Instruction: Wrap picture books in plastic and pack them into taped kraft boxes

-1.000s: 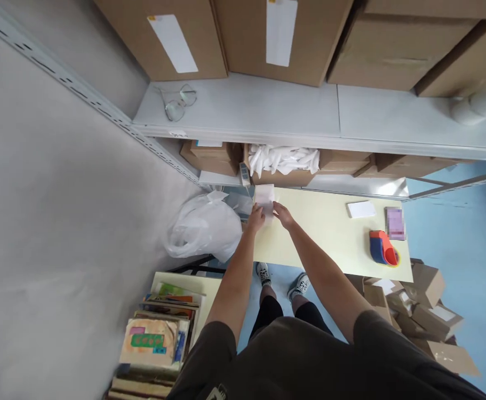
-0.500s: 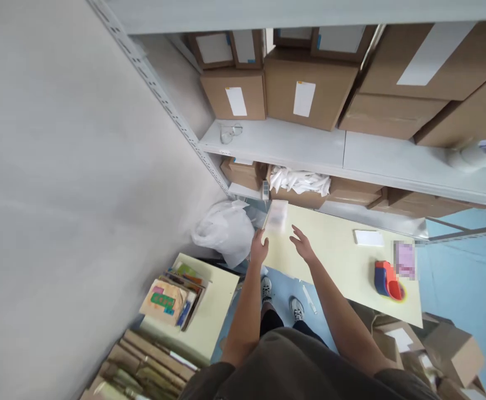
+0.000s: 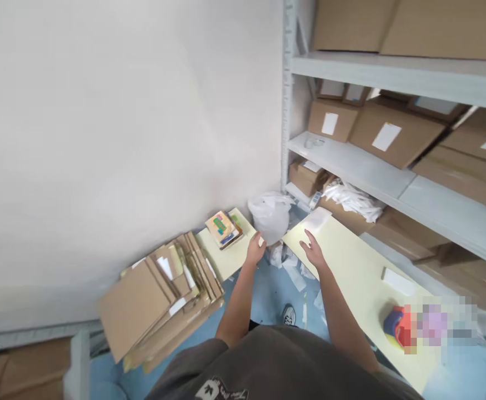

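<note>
My left hand [image 3: 255, 249] is raised with its fingers apart, near the corner of a small pale table [image 3: 236, 261] and just below a white plastic bag [image 3: 270, 214]. It holds nothing. My right hand [image 3: 313, 250] hovers over the edge of the long pale table [image 3: 351, 255], fingers spread, also holding nothing. A flat white packet [image 3: 316, 220] lies on the long table just beyond my right fingertips. On the small table sits a stack of books or booklets [image 3: 221, 226] with a colourful top cover.
Flattened cardboard [image 3: 143, 303] is stacked at the left by the wall. Shelves [image 3: 359, 161] with cardboard boxes [image 3: 386, 133] stand at the right. Paper scraps [image 3: 295, 275] litter the blue floor. A red-and-blue tape dispenser [image 3: 399, 325] and a white box [image 3: 398, 281] are on the long table.
My view has swung left, bringing the flattened cardboard fully into sight. My left hand has come away from the long table towards the small one. Both hands stay open.
</note>
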